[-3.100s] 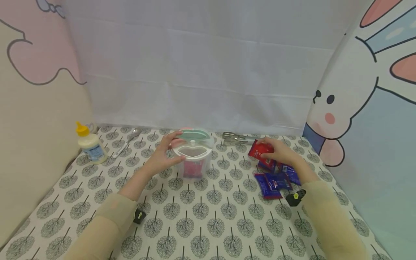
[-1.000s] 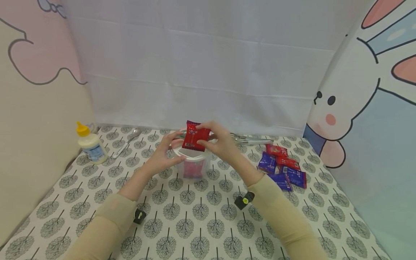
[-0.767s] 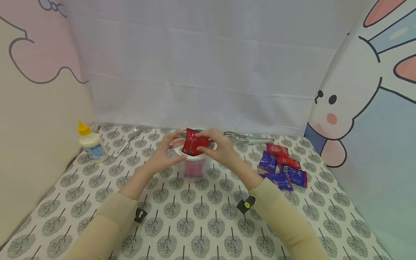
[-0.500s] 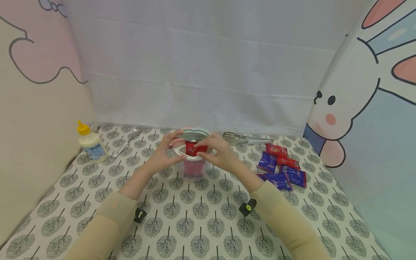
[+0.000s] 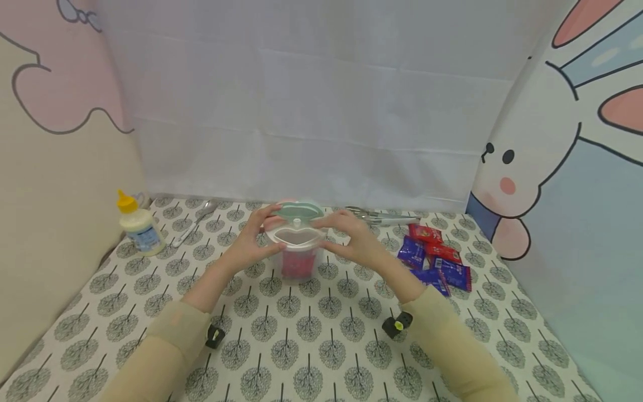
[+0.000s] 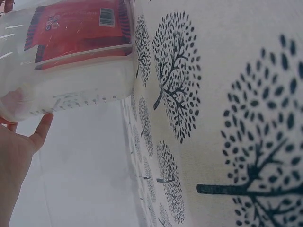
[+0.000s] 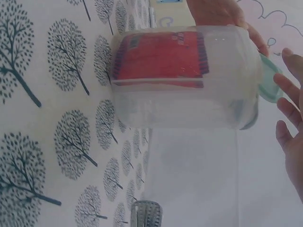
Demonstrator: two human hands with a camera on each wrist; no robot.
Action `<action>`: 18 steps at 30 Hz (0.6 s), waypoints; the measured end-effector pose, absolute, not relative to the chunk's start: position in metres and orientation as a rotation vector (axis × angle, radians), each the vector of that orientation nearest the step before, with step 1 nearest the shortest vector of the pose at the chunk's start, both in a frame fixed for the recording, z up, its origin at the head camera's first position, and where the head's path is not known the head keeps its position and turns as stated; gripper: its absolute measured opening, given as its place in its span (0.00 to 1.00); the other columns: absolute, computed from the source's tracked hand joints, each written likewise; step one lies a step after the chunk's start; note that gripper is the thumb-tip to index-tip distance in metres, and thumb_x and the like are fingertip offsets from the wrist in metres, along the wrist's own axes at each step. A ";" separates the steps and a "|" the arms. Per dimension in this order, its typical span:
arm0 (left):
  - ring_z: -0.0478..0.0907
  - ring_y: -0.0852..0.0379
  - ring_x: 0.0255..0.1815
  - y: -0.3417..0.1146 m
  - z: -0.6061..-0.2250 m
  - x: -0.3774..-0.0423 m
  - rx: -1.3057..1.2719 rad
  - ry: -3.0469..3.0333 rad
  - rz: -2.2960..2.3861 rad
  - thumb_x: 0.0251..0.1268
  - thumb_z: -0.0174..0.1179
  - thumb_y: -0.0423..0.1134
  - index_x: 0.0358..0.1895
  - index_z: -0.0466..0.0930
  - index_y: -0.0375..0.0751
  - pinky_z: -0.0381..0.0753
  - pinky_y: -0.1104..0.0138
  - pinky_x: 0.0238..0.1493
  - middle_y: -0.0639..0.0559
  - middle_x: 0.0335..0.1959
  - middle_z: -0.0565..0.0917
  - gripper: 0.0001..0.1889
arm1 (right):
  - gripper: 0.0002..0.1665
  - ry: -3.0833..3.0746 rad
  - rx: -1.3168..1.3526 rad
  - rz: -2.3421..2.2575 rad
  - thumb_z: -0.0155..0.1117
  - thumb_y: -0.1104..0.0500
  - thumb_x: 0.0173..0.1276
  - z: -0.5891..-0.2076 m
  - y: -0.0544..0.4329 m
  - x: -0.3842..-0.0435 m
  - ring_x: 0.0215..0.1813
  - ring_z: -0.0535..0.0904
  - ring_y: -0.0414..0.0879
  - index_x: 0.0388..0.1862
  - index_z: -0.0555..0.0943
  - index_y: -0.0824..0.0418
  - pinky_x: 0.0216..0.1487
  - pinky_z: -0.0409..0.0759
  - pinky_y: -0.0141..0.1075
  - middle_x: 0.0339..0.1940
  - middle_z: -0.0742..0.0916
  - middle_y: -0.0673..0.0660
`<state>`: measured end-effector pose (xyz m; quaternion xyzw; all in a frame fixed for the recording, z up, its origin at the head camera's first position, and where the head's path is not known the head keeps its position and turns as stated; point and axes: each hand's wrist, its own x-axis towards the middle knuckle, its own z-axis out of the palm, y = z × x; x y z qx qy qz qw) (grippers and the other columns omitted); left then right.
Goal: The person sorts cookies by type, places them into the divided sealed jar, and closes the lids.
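Note:
A clear plastic storage container [image 7: 175, 108] stands upright on the table, with a white top and a lip-shaped opening at the front. Its pale green flap [image 5: 300, 210] is raised behind that opening. Red snack packets [image 7: 161, 56] show through the wall, in one side of a divided interior. My left hand [image 5: 247, 241] grips the container's left side near the rim, thumb in front and fingers behind. On the other side my right hand [image 5: 355, 239] holds nothing, its fingers spread beside the rim; in the right wrist view they are just off the container's top.
Right of the container lies a pile of blue packets [image 5: 413, 252] and red packets [image 5: 426, 233]. Metal tongs [image 5: 392, 219] lie behind, near the back wall. At the left are a spoon [image 5: 193, 223] and a yellow-capped bottle [image 5: 140, 228].
My right hand brought a red packet from the pile, lowered it through the container's opening and let go, then drew back slightly right. The left hand has stayed on the container.

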<state>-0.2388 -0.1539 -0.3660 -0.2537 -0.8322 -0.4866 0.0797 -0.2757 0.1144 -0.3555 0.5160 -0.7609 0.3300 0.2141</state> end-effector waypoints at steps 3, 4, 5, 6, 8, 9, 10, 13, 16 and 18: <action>0.63 0.38 0.65 -0.154 -0.367 -0.239 -0.752 -2.490 -1.449 0.53 0.67 0.35 0.71 0.54 0.45 0.65 0.45 0.65 0.38 0.69 0.57 0.42 | 0.26 -2.199 1.384 0.930 0.71 0.58 0.56 -0.345 0.133 -0.274 0.54 0.73 0.45 0.55 0.78 0.59 0.58 0.75 0.40 0.53 0.84 0.52; 0.62 0.38 0.65 -0.154 -0.367 -0.239 -0.751 -2.492 -1.445 0.53 0.67 0.35 0.71 0.54 0.46 0.65 0.45 0.65 0.38 0.69 0.57 0.42 | 0.26 -2.237 1.363 0.927 0.71 0.58 0.56 -0.342 0.140 -0.274 0.55 0.73 0.44 0.56 0.78 0.57 0.59 0.74 0.40 0.53 0.83 0.51; 0.62 0.38 0.65 -0.154 -0.367 -0.239 -0.750 -2.493 -1.443 0.53 0.67 0.35 0.71 0.54 0.46 0.65 0.44 0.64 0.38 0.69 0.58 0.42 | 0.27 -2.276 1.346 0.938 0.71 0.58 0.57 -0.338 0.147 -0.273 0.56 0.72 0.44 0.56 0.77 0.57 0.59 0.74 0.41 0.54 0.82 0.51; 0.62 0.38 0.65 -0.154 -0.367 -0.240 -0.750 -2.495 -1.439 0.53 0.67 0.35 0.71 0.54 0.46 0.65 0.44 0.64 0.38 0.69 0.58 0.43 | 0.27 -2.314 1.333 0.939 0.70 0.58 0.57 -0.335 0.155 -0.273 0.57 0.71 0.44 0.57 0.77 0.56 0.60 0.73 0.42 0.55 0.82 0.50; 0.63 0.38 0.65 -0.154 -0.368 -0.240 -0.747 -2.500 -1.436 0.53 0.67 0.36 0.71 0.53 0.46 0.65 0.45 0.65 0.38 0.68 0.58 0.43 | 0.27 -2.375 1.296 0.935 0.70 0.58 0.58 -0.330 0.171 -0.273 0.59 0.70 0.44 0.59 0.76 0.55 0.63 0.72 0.44 0.56 0.81 0.49; 0.63 0.38 0.65 -0.154 -0.368 -0.240 -0.747 -2.501 -1.435 0.53 0.67 0.36 0.71 0.53 0.46 0.65 0.45 0.65 0.38 0.68 0.58 0.43 | 0.28 -2.389 1.281 0.939 0.70 0.59 0.58 -0.328 0.179 -0.274 0.60 0.70 0.45 0.59 0.76 0.55 0.63 0.71 0.45 0.57 0.80 0.50; 0.63 0.38 0.65 -0.153 -0.368 -0.240 -0.748 -2.500 -1.434 0.53 0.67 0.35 0.71 0.53 0.46 0.65 0.45 0.65 0.37 0.68 0.58 0.43 | 0.28 -2.403 1.264 0.933 0.69 0.59 0.58 -0.328 0.187 -0.276 0.61 0.70 0.46 0.59 0.76 0.55 0.64 0.70 0.46 0.57 0.80 0.51; 0.63 0.38 0.65 -0.153 -0.368 -0.240 -0.757 -2.490 -1.439 0.53 0.67 0.35 0.71 0.54 0.45 0.66 0.45 0.64 0.37 0.68 0.58 0.42 | 0.29 -2.415 1.192 0.904 0.70 0.61 0.57 -0.327 0.213 -0.281 0.62 0.70 0.49 0.60 0.76 0.56 0.65 0.68 0.50 0.59 0.80 0.53; 0.63 0.38 0.65 -0.153 -0.369 -0.239 -0.769 -2.477 -1.440 0.53 0.67 0.34 0.71 0.54 0.44 0.66 0.45 0.64 0.37 0.69 0.57 0.42 | 0.31 -2.454 1.090 0.887 0.71 0.62 0.56 -0.331 0.240 -0.285 0.64 0.69 0.54 0.61 0.75 0.56 0.64 0.67 0.55 0.61 0.78 0.56; 0.63 0.38 0.65 -0.153 -0.369 -0.239 -0.773 -2.470 -1.438 0.53 0.67 0.33 0.71 0.54 0.44 0.66 0.45 0.64 0.36 0.69 0.57 0.42 | 0.32 -2.517 0.991 0.890 0.71 0.59 0.57 -0.335 0.257 -0.287 0.66 0.68 0.55 0.62 0.74 0.54 0.63 0.67 0.57 0.63 0.77 0.56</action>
